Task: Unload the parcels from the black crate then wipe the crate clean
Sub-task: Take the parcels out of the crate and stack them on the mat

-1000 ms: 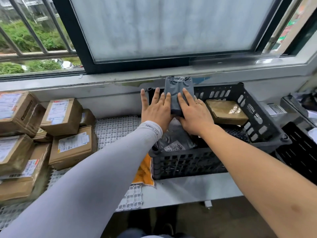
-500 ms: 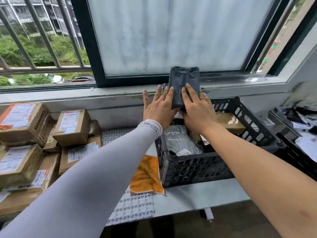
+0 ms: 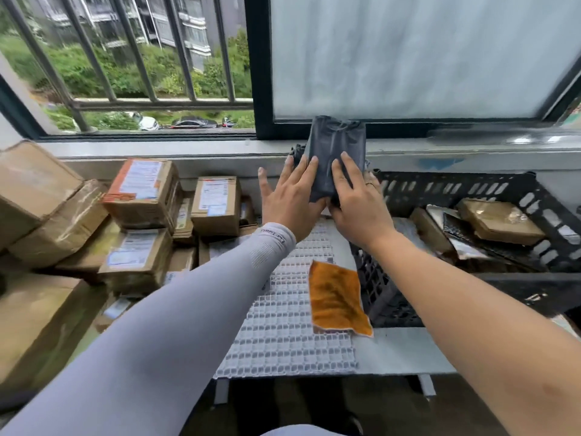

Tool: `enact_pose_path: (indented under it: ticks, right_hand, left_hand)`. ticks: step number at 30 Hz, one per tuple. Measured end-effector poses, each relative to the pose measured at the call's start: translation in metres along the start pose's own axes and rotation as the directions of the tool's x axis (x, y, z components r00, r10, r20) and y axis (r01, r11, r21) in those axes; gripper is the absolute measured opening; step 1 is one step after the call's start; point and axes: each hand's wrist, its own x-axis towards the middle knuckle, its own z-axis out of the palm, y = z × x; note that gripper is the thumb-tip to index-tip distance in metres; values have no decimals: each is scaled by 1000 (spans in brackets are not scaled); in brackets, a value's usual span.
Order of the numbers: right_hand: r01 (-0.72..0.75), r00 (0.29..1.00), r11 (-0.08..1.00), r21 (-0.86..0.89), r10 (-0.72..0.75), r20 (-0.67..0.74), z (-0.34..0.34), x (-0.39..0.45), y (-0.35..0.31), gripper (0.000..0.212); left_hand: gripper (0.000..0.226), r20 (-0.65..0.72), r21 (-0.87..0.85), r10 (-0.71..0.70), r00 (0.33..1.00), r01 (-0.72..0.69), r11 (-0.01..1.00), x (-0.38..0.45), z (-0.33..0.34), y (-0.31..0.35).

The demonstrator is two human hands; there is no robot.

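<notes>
- A pale desk (image 3: 399,350) runs along under a window (image 3: 408,55); through the bars on the left side are green bushes and apartment blocks.
- A white grid mat (image 3: 283,341) covers the middle of the desk, and an orange cloth (image 3: 338,298) lies on it, its right edge against the black crate (image 3: 534,199).
- Cardboard boxes (image 3: 138,215) with shipping labels are heaped on the left end.
- The crate sits on the right and has parcels in it, among them a taped brown parcel (image 3: 500,220) near the far corner.
- A dark grey parcel (image 3: 333,152) is held upright above the crate's near-left corner, in front of the sill.
- The left hand (image 3: 292,202), fingers straight, presses flat on its left side.
- The right hand (image 3: 358,206) holds the right side, fingers laid up the front and thumb tucked beneath.
</notes>
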Motion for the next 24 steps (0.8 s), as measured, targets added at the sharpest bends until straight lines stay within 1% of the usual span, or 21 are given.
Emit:
enact_pose_path:
  ticks: [6,11,17,20,24]
  right_hand:
    - [67,991,994,85,-77,111,58,-9,-78,74]
    - [85,972,985,153,-116,206,97,-25,-125,79]
    - [111,954,981,158,-150,260,125,-48,-151,75]
    - [117,950,981,154,-156,272,132,-57,-155,73]
    - [109,942,984,144,-149,300,136,-70,-154,73]
  left_hand:
    - [80,80,-5,-168,983,169,986,-59,3,-79]
    - [81,132,43,-263,956,259,965,-104,13,-123]
    - [79,141,50,-296,945,292,955,-145,27,-151]
    - [78,130,45,-303,944,300,953,-158,34,-154]
    - [78,153,35,-310,938,308,951,-171,42,-152]
